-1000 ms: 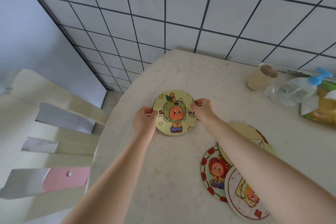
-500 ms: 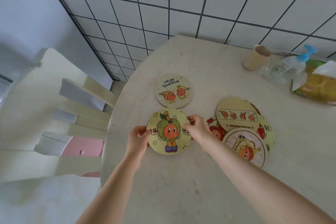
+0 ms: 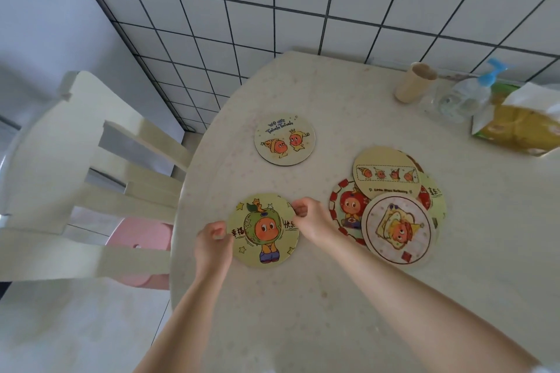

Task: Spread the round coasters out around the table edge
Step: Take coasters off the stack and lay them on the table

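A yellow-green round coaster with an orange cartoon figure lies near the table's left edge. My left hand pinches its left rim and my right hand pinches its upper right rim. Farther back a pale coaster with two small orange figures lies flat on its own. To the right, several coasters overlap in a pile, with a cream one on top at the back and a white one in front.
The round speckled table stands against a tiled wall. A paper cup, a clear pump bottle and a yellow packet sit at the back right. A cream slatted chair and a pink stool stand on the left.
Both hands drew the yellow-green coaster toward me along the left edge. The pale coaster that lay under it stayed at the back and now shows in full.
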{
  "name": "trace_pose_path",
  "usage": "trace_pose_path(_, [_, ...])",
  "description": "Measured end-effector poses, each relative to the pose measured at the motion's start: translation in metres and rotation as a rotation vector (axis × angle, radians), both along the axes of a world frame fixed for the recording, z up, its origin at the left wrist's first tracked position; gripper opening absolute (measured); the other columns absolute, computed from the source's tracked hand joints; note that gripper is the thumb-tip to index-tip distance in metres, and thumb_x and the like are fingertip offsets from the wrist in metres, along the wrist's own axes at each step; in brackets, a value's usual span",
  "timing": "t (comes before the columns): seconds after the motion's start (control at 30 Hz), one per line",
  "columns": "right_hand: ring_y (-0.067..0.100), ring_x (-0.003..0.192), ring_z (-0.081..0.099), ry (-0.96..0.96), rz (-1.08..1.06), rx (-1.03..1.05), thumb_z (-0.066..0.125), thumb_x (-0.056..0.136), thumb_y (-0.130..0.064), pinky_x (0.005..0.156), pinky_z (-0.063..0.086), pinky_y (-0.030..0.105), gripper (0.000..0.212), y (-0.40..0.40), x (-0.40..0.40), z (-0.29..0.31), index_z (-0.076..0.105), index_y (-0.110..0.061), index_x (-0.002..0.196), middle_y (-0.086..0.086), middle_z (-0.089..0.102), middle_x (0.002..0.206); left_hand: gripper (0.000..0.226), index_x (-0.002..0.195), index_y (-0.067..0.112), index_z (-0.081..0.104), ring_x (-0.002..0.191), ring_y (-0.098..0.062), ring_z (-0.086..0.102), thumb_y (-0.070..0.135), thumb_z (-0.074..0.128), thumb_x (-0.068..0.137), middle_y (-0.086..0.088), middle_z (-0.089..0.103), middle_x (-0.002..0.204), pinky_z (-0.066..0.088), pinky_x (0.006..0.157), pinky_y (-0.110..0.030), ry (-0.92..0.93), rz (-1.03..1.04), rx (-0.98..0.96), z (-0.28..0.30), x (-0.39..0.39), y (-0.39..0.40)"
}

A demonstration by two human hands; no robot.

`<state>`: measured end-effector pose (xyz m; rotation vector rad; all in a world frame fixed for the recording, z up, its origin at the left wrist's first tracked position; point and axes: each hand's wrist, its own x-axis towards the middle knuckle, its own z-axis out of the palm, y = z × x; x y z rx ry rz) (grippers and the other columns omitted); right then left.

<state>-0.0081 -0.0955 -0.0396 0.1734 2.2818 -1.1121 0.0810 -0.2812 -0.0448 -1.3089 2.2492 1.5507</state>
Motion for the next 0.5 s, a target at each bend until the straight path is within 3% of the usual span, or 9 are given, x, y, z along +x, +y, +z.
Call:
trace_pose_path(0.1, [0.011,0.094,0.056,0.029,0.026,0.013,0.055,0.088,-0.011,0.072,0.043,0.018,0.032,0.007,-0.005,0.0,0.058,-0.016,0.12,-0.001,0.062,0.108,0.029,0.109,0.017,0.063,0.094,-0.022,0.06,0.003,0.053,0.086,0.001,0.061,0.102,0.047,0.074,-0.032,0.016,-0.005,-0.04,0.008,-0.008,0.006])
trace_pose_path(0.2, [0.009,0.092,0.054,0.07,-0.009,0.053,0.052,0.089,-0.01,0.059,0.036,0.011,0.03,0.024,-0.011,0.001,0.06,-0.018,0.116,-0.003,0.06,0.105,0.028,0.11,0.018,0.065,0.09,-0.015,0.061,0.007,0.054,0.087,0.006,0.063,0.097,0.048,0.072,-0.027,0.037,-0.06,-0.012,0.009,-0.021,0.021])
trace_pose_path(0.3, [0.009,0.091,0.057,0.108,-0.059,0.115,0.053,0.09,-0.011,0.061,0.038,0.012,0.025,0.054,-0.013,0.002,0.061,-0.018,0.113,-0.004,0.062,0.105,0.027,0.105,0.022,0.065,0.075,-0.016,0.061,0.009,0.051,0.087,0.006,0.066,0.092,0.045,0.058,-0.026,0.035,-0.103,0.035,0.011,-0.034,0.049])
trace_pose_path(0.4, [0.009,0.086,0.057,0.165,-0.099,0.229,0.057,0.087,-0.005,0.062,0.043,0.016,0.028,0.112,-0.02,0.006,0.06,-0.016,0.113,-0.004,0.062,0.104,0.028,0.1,0.027,0.064,0.073,-0.008,0.059,0.008,0.05,0.085,0.005,0.066,0.099,0.042,0.052,-0.021,0.013,-0.145,0.061,0.013,-0.05,0.103])
trace_pose_path(0.5, [0.016,0.094,0.058,0.176,-0.197,0.321,0.061,0.086,-0.005,0.076,0.049,0.028,0.033,0.163,-0.021,0.006,0.057,-0.013,0.118,0.002,0.06,0.114,0.029,0.1,0.027,0.062,0.085,-0.011,0.061,0.006,0.05,0.085,0.002,0.065,0.107,0.046,0.061,-0.023,0.009,-0.224,0.114,0.012,-0.061,0.153])
